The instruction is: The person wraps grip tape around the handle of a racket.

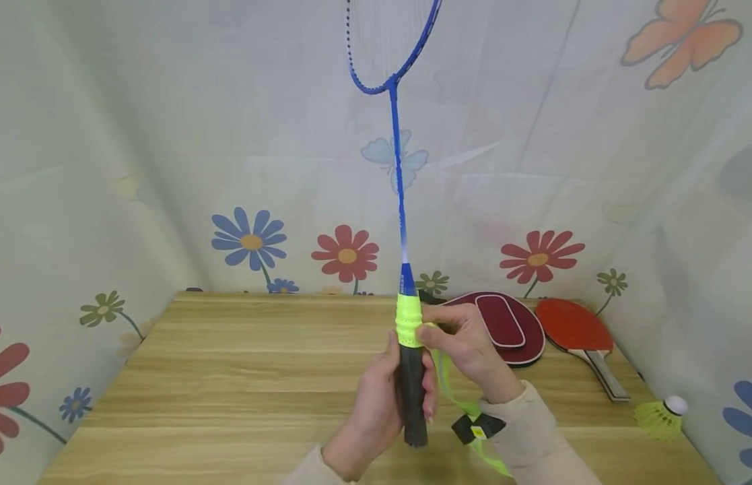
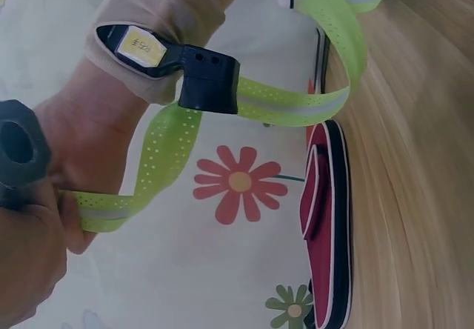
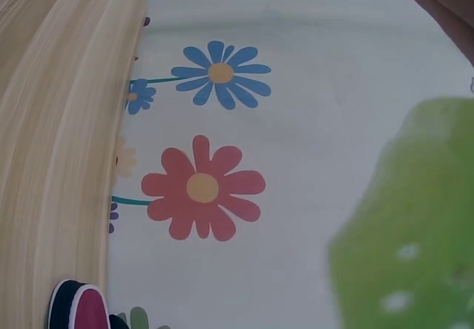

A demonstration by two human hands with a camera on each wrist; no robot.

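A badminton racket [image 1: 399, 175] with a blue frame and shaft stands upright in the head view, its head cut off by the top edge. My left hand [image 1: 372, 397] grips its black handle [image 1: 415, 404] from below. Neon yellow-green grip tape [image 1: 408, 320] is wrapped around the handle's upper end. There my right hand [image 1: 469, 343] pinches the tape between thumb and fingers. The loose tape [image 2: 170, 144] hangs past the right wrist and curls in the left wrist view. In the right wrist view, blurred green tape [image 3: 415, 233] covers the lower right.
Behind the right hand, a dark red paddle case [image 1: 530, 330] lies on the wooden table [image 1: 248, 377]. A red table tennis paddle [image 1: 572, 327] lies beside it. Near the right edge is a yellow shuttlecock [image 1: 660, 417]. A flower-printed curtain [image 1: 169, 135] surrounds the table.
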